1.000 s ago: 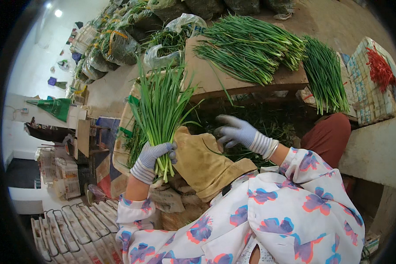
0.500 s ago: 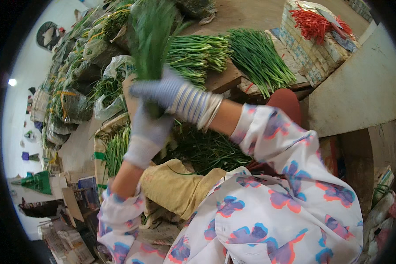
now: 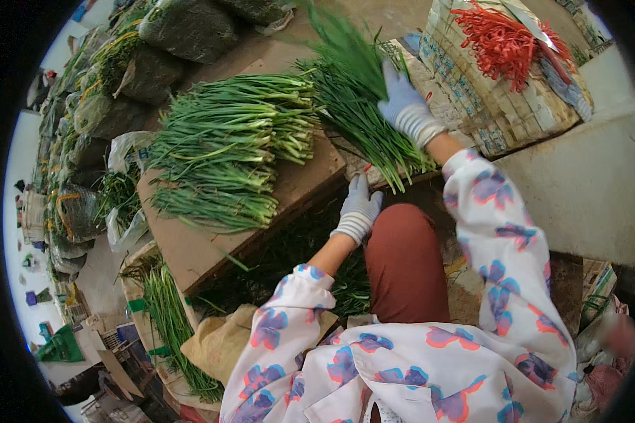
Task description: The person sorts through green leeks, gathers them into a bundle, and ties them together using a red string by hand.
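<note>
My gloved right hand (image 3: pixel 406 106) touches the right side of a pile of long scallions (image 3: pixel 367 116), its visible fingers stretched along the leaves. The upper leaves are smeared by motion. Lower down, my gloved left hand (image 3: pixel 360 208) is open, fingers pointing up near the pile's stem ends, with nothing seen in it. A second, wider pile of scallions (image 3: pixel 219 155) lies to the left, pale stems facing right, on a brown board (image 3: pixel 183 257).
Red ties (image 3: pixel 497 46) lie on a tape-covered box (image 3: pixel 466 92) at upper right. A pale panel (image 3: pixel 578 183) stands below it. Bagged greens (image 3: pixel 190 32) are heaped at upper left. Loose greens fill a crate (image 3: pixel 137 310) at lower left. My knee (image 3: pixel 406 254) is below the right pile.
The scallion bunch has gone from both hands at upper middle to the right pile. My hands have parted and moved right; the left no longer holds the bunch. The view has shifted.
</note>
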`<action>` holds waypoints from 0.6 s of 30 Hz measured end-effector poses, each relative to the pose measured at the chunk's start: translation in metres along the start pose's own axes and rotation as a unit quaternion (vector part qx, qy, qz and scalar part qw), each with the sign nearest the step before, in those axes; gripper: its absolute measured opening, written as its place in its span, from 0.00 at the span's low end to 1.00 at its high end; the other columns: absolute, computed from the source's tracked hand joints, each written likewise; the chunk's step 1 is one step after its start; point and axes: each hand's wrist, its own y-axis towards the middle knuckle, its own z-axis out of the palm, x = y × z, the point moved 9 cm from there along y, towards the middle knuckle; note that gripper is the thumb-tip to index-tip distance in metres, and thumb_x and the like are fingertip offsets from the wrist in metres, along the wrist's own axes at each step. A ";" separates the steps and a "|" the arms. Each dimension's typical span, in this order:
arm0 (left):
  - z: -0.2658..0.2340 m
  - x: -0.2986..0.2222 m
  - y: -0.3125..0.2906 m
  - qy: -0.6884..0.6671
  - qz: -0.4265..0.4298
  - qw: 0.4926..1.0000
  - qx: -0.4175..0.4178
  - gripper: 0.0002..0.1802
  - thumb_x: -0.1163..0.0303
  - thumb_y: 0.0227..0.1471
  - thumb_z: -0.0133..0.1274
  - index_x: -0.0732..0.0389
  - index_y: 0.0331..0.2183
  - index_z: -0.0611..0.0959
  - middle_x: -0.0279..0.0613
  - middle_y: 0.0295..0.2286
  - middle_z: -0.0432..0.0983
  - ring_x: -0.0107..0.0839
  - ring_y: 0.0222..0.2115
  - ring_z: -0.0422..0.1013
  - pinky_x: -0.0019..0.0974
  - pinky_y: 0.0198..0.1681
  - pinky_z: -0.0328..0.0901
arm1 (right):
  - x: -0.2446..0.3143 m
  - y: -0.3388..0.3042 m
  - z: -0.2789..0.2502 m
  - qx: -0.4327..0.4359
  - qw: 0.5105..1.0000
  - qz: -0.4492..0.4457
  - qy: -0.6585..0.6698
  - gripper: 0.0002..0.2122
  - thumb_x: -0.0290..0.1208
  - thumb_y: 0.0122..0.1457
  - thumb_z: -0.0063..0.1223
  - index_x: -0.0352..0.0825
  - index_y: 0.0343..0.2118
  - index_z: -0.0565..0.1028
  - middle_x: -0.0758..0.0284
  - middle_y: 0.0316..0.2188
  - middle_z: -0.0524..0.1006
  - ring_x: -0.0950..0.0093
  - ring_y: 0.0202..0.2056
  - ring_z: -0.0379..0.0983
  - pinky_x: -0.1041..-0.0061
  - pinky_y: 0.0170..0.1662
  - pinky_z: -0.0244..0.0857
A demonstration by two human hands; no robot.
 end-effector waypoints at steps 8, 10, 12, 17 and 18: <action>0.033 0.026 0.040 0.095 -0.117 0.988 0.031 0.26 0.66 0.46 0.49 0.59 0.46 0.60 0.52 0.48 0.59 0.47 0.35 0.70 0.46 0.34 0.67 | -0.023 -0.009 0.120 0.001 0.961 -0.047 -0.272 0.34 0.47 0.50 0.48 0.38 0.57 0.52 0.62 0.58 0.52 0.68 0.55 0.52 0.66 0.46 0.54; 0.036 0.032 0.043 0.095 -0.134 0.986 0.039 0.22 0.65 0.46 0.50 0.59 0.43 0.63 0.51 0.43 0.65 0.47 0.35 0.71 0.46 0.33 0.67 | -0.026 -0.008 0.118 0.010 0.963 -0.046 -0.264 0.33 0.46 0.50 0.48 0.38 0.57 0.52 0.62 0.58 0.52 0.68 0.55 0.53 0.67 0.46 0.55; 0.038 0.040 0.047 0.109 -0.147 0.982 0.043 0.21 0.64 0.47 0.50 0.59 0.42 0.64 0.50 0.40 0.68 0.46 0.35 0.71 0.45 0.33 0.67 | -0.023 -0.008 0.113 0.019 0.966 -0.052 -0.251 0.34 0.44 0.50 0.49 0.37 0.58 0.51 0.62 0.58 0.51 0.67 0.55 0.53 0.67 0.46 0.55; 0.043 0.029 0.055 0.130 -0.132 0.974 0.129 0.16 0.64 0.48 0.50 0.59 0.39 0.73 0.49 0.36 0.72 0.47 0.34 0.71 0.44 0.34 0.67 | -0.012 -0.016 0.087 0.057 0.973 -0.072 -0.213 0.37 0.43 0.47 0.53 0.35 0.57 0.50 0.59 0.58 0.52 0.64 0.56 0.52 0.67 0.50 0.54; 0.039 0.032 0.053 0.105 -0.180 0.971 0.120 0.17 0.62 0.47 0.50 0.57 0.40 0.74 0.50 0.39 0.71 0.45 0.39 0.69 0.42 0.40 0.65 | -0.010 -0.021 0.083 0.055 0.971 -0.098 -0.209 0.37 0.43 0.47 0.53 0.34 0.57 0.50 0.59 0.58 0.51 0.64 0.56 0.51 0.67 0.51 0.53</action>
